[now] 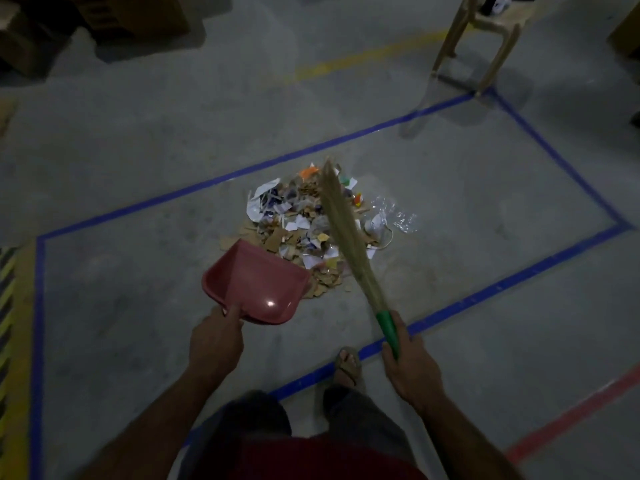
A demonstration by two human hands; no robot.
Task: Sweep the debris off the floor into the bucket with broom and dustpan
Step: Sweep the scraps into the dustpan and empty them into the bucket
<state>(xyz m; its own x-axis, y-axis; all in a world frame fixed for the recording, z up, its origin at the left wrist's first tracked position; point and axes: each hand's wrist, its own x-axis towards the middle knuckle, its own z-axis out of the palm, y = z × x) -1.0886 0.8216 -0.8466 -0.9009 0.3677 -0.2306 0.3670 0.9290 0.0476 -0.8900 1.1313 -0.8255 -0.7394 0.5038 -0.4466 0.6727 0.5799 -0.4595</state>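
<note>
the debris pile (304,233) sits near the middle of the concrete floor (138,161), inside a rectangle of blue tape (242,169). it is a loose heap of torn white paper, brown cardboard scraps and a few bright orange and yellow bits, with a crumpled piece of clear plastic film (394,216) just beside it at 3 o'clock.

the pink dustpan (256,285) lies at 7 o'clock of the pile, its open front edge touching the nearest cardboard scraps. the left hand (214,341) grips the pan at its rear, fingers curled around the back rim or handle, which the hand hides; the thumb rests on top.

the broom (341,230) crosses over the right part of the pile, its straw bristles running from the green handle at 5 o'clock up to a tip at about 12 o'clock of the heap. the right hand (408,362) is wrapped around the green handle, fingers closed on it.

below the hands, a foot in a sandal (348,365) stands on the blue tape line, between the two forearms. a light plastic chair (481,43) stands at 1 o'clock, well apart from the pile, near the far corner of the tape. dark cardboard boxes (86,22) sit at 10 o'clock along the far edge. a red tape line (571,417) runs at 4 o'clock. no bucket can be picked out.
</note>
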